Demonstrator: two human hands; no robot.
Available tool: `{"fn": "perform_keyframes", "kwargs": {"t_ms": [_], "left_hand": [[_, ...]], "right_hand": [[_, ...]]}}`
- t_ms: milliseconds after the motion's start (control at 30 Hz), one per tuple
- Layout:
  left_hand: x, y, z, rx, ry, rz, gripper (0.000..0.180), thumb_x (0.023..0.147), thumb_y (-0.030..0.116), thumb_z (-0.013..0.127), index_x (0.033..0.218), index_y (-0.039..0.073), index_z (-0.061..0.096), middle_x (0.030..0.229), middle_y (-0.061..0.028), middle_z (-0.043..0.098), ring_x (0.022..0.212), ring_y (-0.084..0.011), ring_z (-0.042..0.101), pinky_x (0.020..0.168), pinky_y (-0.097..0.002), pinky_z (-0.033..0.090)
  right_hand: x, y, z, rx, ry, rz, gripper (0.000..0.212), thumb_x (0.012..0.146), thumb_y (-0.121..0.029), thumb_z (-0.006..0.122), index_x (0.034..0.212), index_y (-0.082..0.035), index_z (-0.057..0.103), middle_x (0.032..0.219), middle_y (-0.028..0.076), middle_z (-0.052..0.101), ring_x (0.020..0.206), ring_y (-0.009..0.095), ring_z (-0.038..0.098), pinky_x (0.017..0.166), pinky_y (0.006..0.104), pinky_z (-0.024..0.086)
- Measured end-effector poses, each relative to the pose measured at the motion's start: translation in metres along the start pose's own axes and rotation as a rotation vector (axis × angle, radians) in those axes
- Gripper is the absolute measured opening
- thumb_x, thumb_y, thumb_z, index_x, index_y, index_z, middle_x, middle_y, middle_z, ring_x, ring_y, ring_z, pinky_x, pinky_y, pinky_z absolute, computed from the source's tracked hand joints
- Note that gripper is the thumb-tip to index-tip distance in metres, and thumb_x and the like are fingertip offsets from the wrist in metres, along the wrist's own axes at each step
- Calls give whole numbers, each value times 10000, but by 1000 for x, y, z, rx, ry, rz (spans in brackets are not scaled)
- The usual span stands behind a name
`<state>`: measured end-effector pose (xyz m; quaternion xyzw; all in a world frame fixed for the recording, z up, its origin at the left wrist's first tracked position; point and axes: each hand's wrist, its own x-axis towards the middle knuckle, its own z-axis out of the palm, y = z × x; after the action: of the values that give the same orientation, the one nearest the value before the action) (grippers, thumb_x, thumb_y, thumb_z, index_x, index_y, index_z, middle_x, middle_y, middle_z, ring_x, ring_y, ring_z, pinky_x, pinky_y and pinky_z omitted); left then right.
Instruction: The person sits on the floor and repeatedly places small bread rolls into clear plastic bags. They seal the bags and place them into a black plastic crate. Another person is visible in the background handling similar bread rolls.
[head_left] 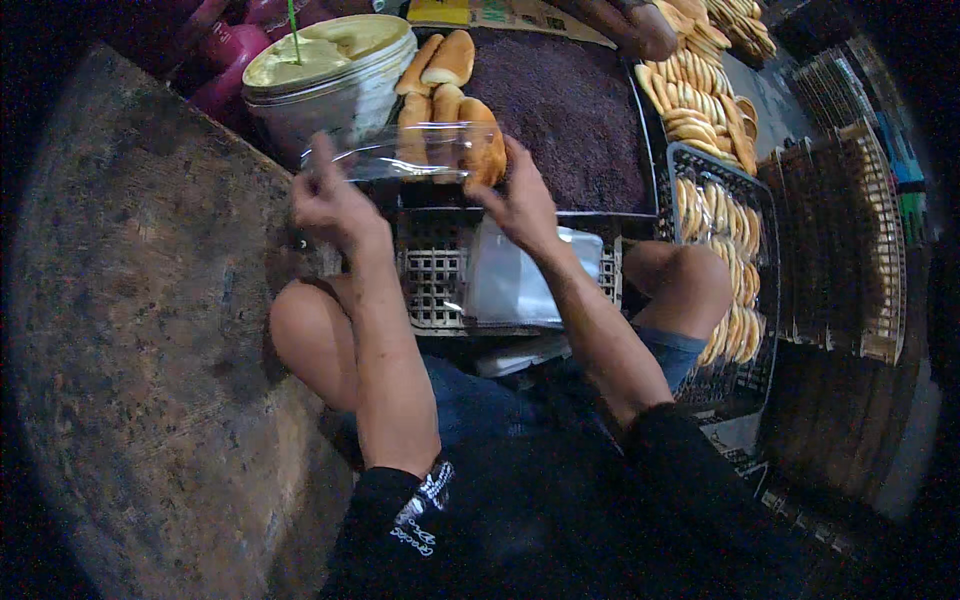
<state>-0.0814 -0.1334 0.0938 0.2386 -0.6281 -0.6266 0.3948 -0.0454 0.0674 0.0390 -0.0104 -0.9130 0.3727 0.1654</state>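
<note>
My left hand [330, 205] and my right hand [520, 200] hold a clear plastic bag [400, 155] stretched between them at chest height. Each hand pinches one end of the bag. A long bread roll [485, 140] shows behind the bag by my right fingers; whether it sits inside the bag I cannot tell. Just beyond lie three more rolls [435, 75] on a dark tray [580, 110]. A stack of flat clear bags [515, 280] rests on a crate [430, 275] below my hands, between my knees.
A white tub of pale cream [325, 70] with a green stick stands at the back left. A black crate of filled rolls [725, 260] is at my right, more rolls [700, 100] behind it, with another person's arm [630, 20] there. Empty wire crates [850, 230] stack far right.
</note>
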Motion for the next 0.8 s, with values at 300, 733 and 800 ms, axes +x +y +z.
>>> {"fn": "perform_keyframes", "kwargs": {"t_ms": [300, 733, 800], "left_hand": [[-26, -41, 11, -234, -339, -482, 603, 945, 573, 572, 936, -27, 630, 854, -89, 639, 739, -178, 564, 684, -342, 474], [-77, 17, 22, 94, -641, -59, 757, 1016, 575, 394, 976, -124, 682, 949, -195, 705, 826, -237, 707, 682, -339, 580], [-72, 18, 19, 130, -610, -47, 757, 1020, 570, 383, 866, -124, 640, 964, -219, 705, 818, -244, 719, 678, -328, 584]], "right_hand": [[21, 47, -80, 356, -45, 57, 315, 910, -247, 677, 1109, -3, 677, 881, 80, 706, 796, 150, 653, 722, 305, 523], [-24, 21, -249, 834, 119, 401, 425, 894, -139, 572, 1277, 43, 584, 1200, 134, 645, 1127, 191, 597, 1010, 286, 433], [-23, 16, -253, 924, 172, 430, 430, 897, -135, 562, 1289, 42, 573, 1210, 143, 638, 1122, 200, 603, 999, 292, 447]]}}
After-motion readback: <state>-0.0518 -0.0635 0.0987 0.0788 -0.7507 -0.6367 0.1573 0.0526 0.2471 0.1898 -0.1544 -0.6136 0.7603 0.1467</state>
